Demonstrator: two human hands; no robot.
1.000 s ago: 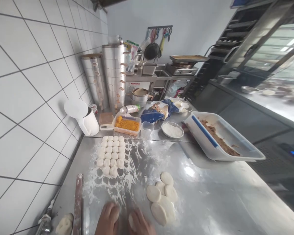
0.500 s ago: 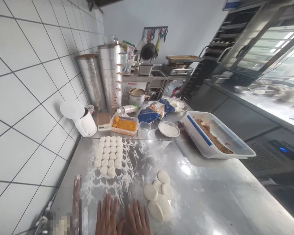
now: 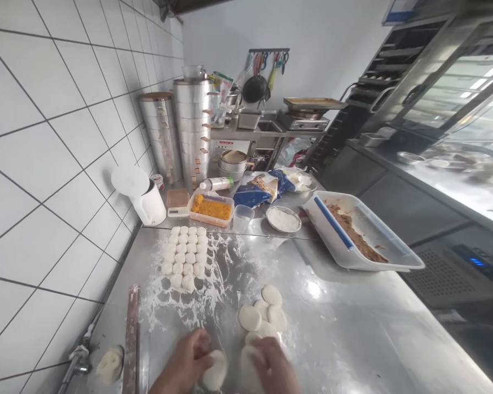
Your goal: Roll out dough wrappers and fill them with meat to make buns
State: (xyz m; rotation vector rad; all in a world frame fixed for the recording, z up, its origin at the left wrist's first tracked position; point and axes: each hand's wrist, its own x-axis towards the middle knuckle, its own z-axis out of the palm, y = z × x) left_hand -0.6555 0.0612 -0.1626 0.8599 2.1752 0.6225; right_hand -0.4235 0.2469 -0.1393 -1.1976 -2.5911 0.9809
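My left hand [image 3: 189, 355] is closed, with thumb and curled fingers at the edge of a flat dough round [image 3: 215, 372] low in the head view. My right hand [image 3: 276, 369], somewhat blurred, grips the side of another dough round [image 3: 250, 372] at the near end of a loose pile. Farther up that pile, several pale dough rounds [image 3: 271, 295] overlap on the steel table. Rows of small dough pieces [image 3: 184, 256] sit on floured metal to the left. A floury wooden rolling pin [image 3: 131, 334] lies left of my left hand.
Behind stand a tub of orange filling [image 3: 211, 209], a bowl of flour [image 3: 283, 219] and a white kettle [image 3: 152, 205]. A large plastic bin of brown filling [image 3: 361, 235] occupies the right. A dough lump [image 3: 110, 365] lies beside the tiled wall [image 3: 45, 219].
Both hands were flat on the table, fingers spread. They have lifted and curled; the right has moved right to the pile, and a dough round now shows at the left hand.
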